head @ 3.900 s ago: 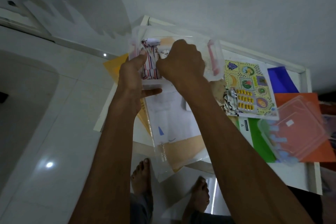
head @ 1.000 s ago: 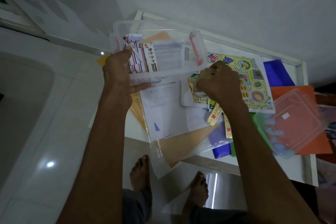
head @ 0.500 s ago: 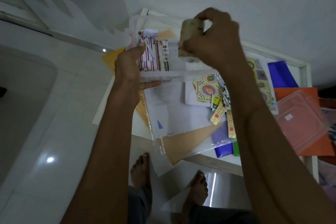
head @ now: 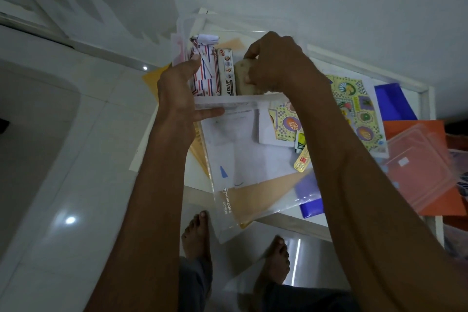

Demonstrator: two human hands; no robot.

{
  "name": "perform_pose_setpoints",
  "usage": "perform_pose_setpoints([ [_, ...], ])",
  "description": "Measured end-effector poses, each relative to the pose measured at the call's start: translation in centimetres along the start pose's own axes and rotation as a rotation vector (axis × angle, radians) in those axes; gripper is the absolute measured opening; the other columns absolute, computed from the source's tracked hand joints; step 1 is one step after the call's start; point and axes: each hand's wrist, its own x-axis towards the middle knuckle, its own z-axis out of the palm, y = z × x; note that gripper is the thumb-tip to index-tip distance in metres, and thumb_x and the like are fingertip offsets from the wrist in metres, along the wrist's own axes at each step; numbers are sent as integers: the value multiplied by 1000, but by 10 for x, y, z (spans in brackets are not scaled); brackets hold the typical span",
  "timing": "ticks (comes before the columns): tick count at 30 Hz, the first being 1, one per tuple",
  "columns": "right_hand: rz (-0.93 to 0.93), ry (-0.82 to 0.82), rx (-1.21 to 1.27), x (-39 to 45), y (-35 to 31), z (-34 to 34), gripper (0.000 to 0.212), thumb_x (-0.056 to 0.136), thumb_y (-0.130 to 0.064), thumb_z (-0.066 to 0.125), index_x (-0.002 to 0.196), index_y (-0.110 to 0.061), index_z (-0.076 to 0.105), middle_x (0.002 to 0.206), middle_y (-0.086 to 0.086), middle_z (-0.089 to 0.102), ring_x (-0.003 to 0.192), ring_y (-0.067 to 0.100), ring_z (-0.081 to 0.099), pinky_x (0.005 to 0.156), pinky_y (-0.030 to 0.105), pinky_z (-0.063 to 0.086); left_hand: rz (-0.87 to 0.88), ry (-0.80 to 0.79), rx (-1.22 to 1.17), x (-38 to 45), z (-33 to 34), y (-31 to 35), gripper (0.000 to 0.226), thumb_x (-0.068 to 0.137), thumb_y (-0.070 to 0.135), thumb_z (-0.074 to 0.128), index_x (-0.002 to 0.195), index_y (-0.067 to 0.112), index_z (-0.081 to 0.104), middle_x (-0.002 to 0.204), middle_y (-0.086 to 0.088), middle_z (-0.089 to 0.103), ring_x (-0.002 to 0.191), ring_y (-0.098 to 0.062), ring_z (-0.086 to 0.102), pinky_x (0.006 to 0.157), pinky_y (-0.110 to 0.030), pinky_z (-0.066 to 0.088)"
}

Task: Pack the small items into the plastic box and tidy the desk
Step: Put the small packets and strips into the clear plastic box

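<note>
The clear plastic box stands at the desk's far left corner. My left hand grips its near-left wall, thumb inside and fingers under the rim. Inside lie a red-and-blue striped packet and a white tube box. My right hand holds a beige roll down inside the box, beside the tube box. Blister packs of tablets lie loose on the desk to the right of my right forearm.
A clear folder with papers overhangs the desk's front edge. A colourful puzzle board, blue and orange sheets, and the box's translucent lid lie to the right. My bare feet stand below the desk.
My right hand picked the beige roll off the desk, lifted it over the box and has now lowered it inside beside the tube box. The left hand kept its grip on the box.
</note>
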Motion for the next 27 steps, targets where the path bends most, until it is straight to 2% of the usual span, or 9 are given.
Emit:
perform_pose_setpoints([
  [3,-7,-25,-18,0,1,-1,49,89,-22,68,136,-15,56,132,14,59,119,30,59,101,38,50,0,-6,1,0,1,0,41,98,43,49,121,17,70,109,-10,76,93,-32,75,69,-47,64],
  [7,-19,23,-42,-2,2,-9,54,89,-26,67,140,-18,51,141,10,51,131,30,50,103,34,42,17,-4,-11,-1,4,0,39,96,42,52,118,16,72,105,-12,77,90,-33,76,73,-53,63],
  [11,-8,61,-65,-9,0,-18,49,87,-23,65,135,-15,54,123,11,61,107,31,64,95,37,53,25,-4,-21,0,4,-2,36,96,41,53,113,17,73,99,-10,79,86,-33,77,71,-50,63],
  [13,-12,90,-85,-12,-1,-19,46,87,-18,63,132,-13,56,121,13,61,103,32,66,92,37,55,22,0,-25,1,4,-1,35,96,40,53,112,17,74,95,-10,79,85,-32,77,70,-49,64],
  [18,-39,91,-75,-16,6,-13,47,86,-14,64,133,-16,57,132,14,52,119,30,56,85,28,42,28,-10,-3,2,2,-2,36,96,40,51,115,17,73,94,-9,80,82,-30,78,67,-47,64],
  [20,-85,128,-23,-22,14,-14,46,84,-15,68,129,-18,60,131,11,54,122,26,54,94,29,47,37,-12,1,2,1,-1,37,96,39,52,115,16,73,96,-10,80,83,-31,78,70,-52,63],
  [22,-154,223,66,-32,25,-18,42,81,-14,70,123,-21,66,120,6,64,114,23,62,100,34,50,46,-21,1,1,-1,1,36,95,39,52,115,16,73,95,-8,80,82,-32,77,71,-53,63],
  [25,-211,387,412,-52,51,-26,31,77,-4,63,104,-16,76,90,8,76,78,20,75,78,39,61,50,-22,-14,1,-5,3,36,95,37,53,118,17,71,96,-8,80,82,-33,77,67,-51,63],
  [27,-138,464,642,-61,79,-27,25,76,0,66,96,-12,76,77,12,75,68,25,75,69,41,63,54,-15,-10,0,-8,5,36,95,36,54,120,16,70,98,-9,79,81,-33,77,65,-50,63],
])
